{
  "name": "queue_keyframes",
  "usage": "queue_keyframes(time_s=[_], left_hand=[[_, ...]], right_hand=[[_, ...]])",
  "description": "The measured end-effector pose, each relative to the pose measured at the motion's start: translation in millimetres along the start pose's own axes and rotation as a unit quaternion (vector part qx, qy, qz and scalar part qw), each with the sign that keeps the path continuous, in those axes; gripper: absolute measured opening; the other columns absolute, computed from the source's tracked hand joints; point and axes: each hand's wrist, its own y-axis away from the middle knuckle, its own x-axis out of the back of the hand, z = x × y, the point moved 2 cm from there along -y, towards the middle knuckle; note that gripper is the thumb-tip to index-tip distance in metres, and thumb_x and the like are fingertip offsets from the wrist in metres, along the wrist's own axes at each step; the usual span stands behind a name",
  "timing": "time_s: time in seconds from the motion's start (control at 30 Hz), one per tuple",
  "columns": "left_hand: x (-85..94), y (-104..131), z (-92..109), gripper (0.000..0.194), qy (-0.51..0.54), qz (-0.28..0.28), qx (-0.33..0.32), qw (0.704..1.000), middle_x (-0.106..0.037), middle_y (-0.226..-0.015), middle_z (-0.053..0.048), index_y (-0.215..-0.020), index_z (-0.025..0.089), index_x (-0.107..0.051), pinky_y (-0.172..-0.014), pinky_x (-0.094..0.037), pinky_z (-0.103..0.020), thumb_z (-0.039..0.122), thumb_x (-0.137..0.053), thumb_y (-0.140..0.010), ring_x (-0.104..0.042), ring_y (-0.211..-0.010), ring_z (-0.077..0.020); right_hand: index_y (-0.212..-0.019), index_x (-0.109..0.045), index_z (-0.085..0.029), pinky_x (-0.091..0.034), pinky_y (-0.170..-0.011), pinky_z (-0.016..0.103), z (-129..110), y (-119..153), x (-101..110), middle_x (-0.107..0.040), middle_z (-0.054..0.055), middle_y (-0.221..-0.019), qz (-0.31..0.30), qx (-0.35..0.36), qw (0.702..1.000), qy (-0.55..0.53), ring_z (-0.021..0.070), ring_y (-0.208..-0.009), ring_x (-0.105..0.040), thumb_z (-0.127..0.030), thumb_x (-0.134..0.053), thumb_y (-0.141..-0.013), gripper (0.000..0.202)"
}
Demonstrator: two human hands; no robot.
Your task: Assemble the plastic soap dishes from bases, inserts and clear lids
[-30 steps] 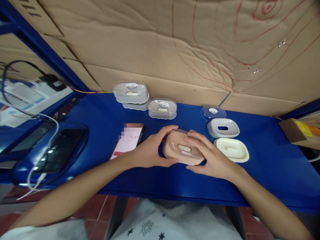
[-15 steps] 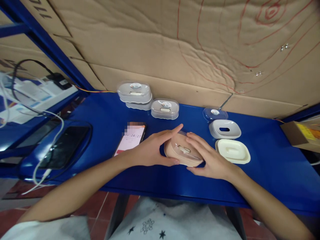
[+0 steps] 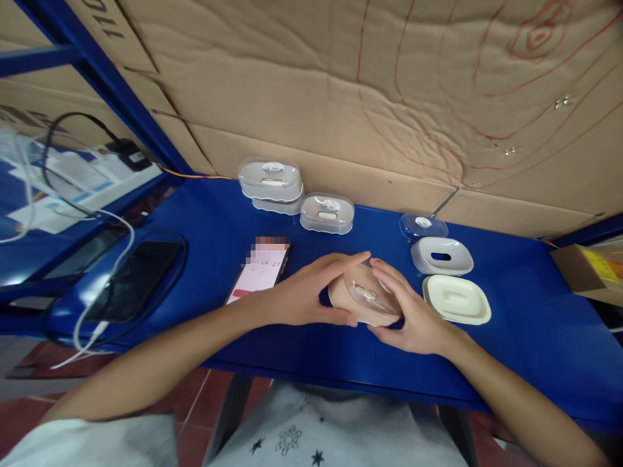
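A peach oval soap box [image 3: 372,310] with a clear lid is held between my two hands, slightly tilted above the table. My left hand [image 3: 316,288] grips its left end, thumb at the near side and fingers over the far edge. Around the right end curls my right hand [image 3: 413,311], its fingers on the lid and thumb low at the front. To the right lie a cream tray [image 3: 457,308], a light grey oval piece [image 3: 460,256] with a slot, and a clear lid [image 3: 413,228] with a round sticker.
Lidded grey boxes stand at the back: two stacked [image 3: 270,185] and a single box [image 3: 327,220] beside them. A lit phone [image 3: 256,272] lies by my left forearm. Another phone [image 3: 139,279] with cables is farther left. Cardboard [image 3: 292,78] walls the blue table's back.
The whole view has shifted slightly to the right. Both hands keep their hold on the peach soap box, with little change in their grip.
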Motion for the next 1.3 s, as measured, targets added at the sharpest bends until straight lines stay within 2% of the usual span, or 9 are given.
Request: queue_keyframes(time_s=[0.13,0.23,0.4,0.57,0.8,0.9,1.07,1.23,1.3], left_hand=[[-0.2,1,-1,0.117,0.019,-0.025,-0.043,0.999,-0.033,-0.173,-0.016,-0.168,0.037,-0.023,-0.128,-0.033,-0.056,0.057,-0.092,-0.076,-0.034,-0.159,-0.0392],[-0.6,1,0,0.108,0.013,-0.025,-0.049,0.998,-0.041,-0.168,-0.016,-0.163,0.037,-0.032,-0.126,-0.037,-0.055,0.058,-0.092,-0.075,-0.041,-0.156,-0.0385],[-4.0,0,5,0.102,-0.008,0.012,-0.049,0.999,-0.053,-0.157,-0.017,-0.158,0.034,-0.038,-0.116,-0.048,-0.053,0.061,-0.091,-0.075,-0.055,-0.144,-0.0387],[-10.9,-2,3,0.099,-0.030,0.012,-0.088,0.996,-0.047,-0.161,-0.018,-0.161,0.033,-0.034,-0.119,-0.046,-0.054,0.051,-0.089,-0.080,-0.050,-0.149,-0.0384],[-7.8,1,-1,0.098,-0.041,0.011,-0.078,0.996,-0.049,-0.162,-0.016,-0.161,0.034,-0.038,-0.121,-0.044,-0.055,0.054,-0.089,-0.079,-0.049,-0.150,-0.0372],[-5.4,1,1,0.101,-0.055,0.015,-0.076,0.995,-0.049,-0.163,-0.016,-0.162,0.035,-0.036,-0.121,-0.045,-0.055,0.054,-0.090,-0.078,-0.050,-0.149,-0.0367],[-5.8,4,8,0.088,-0.149,0.034,-0.165,0.974,-0.048,-0.162,-0.019,-0.160,0.029,-0.037,-0.119,-0.049,-0.053,0.044,-0.085,-0.088,-0.051,-0.148,-0.0352],[-8.1,12,19,0.061,-0.324,0.070,-0.282,0.900,-0.050,-0.161,-0.017,-0.143,0.023,-0.055,-0.116,-0.054,-0.054,0.004,-0.075,-0.088,-0.042,-0.153,-0.0370],[-8.5,13,22,0.067,-0.316,0.075,-0.271,0.906,-0.046,-0.165,-0.011,-0.144,0.029,-0.055,-0.116,-0.055,-0.052,-0.001,-0.073,-0.088,-0.041,-0.154,-0.0347]], right_hand=[[-0.168,-0.022,-0.029,-0.043,-0.126,0.052,-3,0,3,-0.036,0.013,-0.172,-0.003,-0.017,0.999,-0.050,0.0333,-0.159,-0.038,-0.014,-0.078,-0.080,0.106],[-0.165,-0.029,-0.030,-0.039,-0.128,0.053,-7,-1,5,-0.033,0.012,-0.174,-0.024,0.007,0.998,-0.056,0.0332,-0.162,-0.031,-0.012,-0.076,-0.080,0.098],[-0.167,-0.029,-0.030,-0.038,-0.129,0.053,-9,-4,10,-0.033,0.013,-0.174,-0.049,0.019,0.997,-0.049,0.0331,-0.162,-0.032,-0.033,-0.086,-0.086,0.099],[-0.167,-0.033,-0.034,-0.038,-0.129,0.053,-7,-3,9,-0.031,0.009,-0.176,-0.062,0.002,0.998,0.024,0.0333,-0.162,-0.031,-0.041,-0.084,-0.091,0.092],[-0.170,-0.023,-0.037,-0.037,-0.129,0.053,-3,-1,7,-0.013,0.006,-0.181,-0.088,-0.006,0.996,0.025,0.0337,-0.165,-0.022,-0.037,-0.087,-0.087,0.104],[-0.168,-0.027,-0.039,-0.036,-0.130,0.052,1,0,9,-0.008,0.006,-0.181,-0.091,-0.007,0.995,-0.036,0.0340,-0.165,-0.021,-0.046,-0.086,-0.087,0.100],[-0.164,-0.033,-0.039,-0.029,-0.132,0.056,11,-3,14,-0.030,0.008,-0.175,0.018,-0.094,0.982,-0.161,0.0311,-0.164,-0.026,-0.052,-0.063,-0.104,0.069],[-0.161,-0.039,-0.034,-0.051,-0.116,0.048,14,-6,12,-0.055,0.010,-0.158,0.021,-0.172,0.938,-0.300,0.0314,-0.144,-0.056,-0.067,-0.068,-0.096,0.079],[-0.154,-0.046,-0.032,-0.057,-0.107,0.043,11,-6,14,-0.063,0.009,-0.147,0.037,-0.171,0.938,-0.300,0.0299,-0.130,-0.066,-0.071,-0.072,-0.091,0.078]])
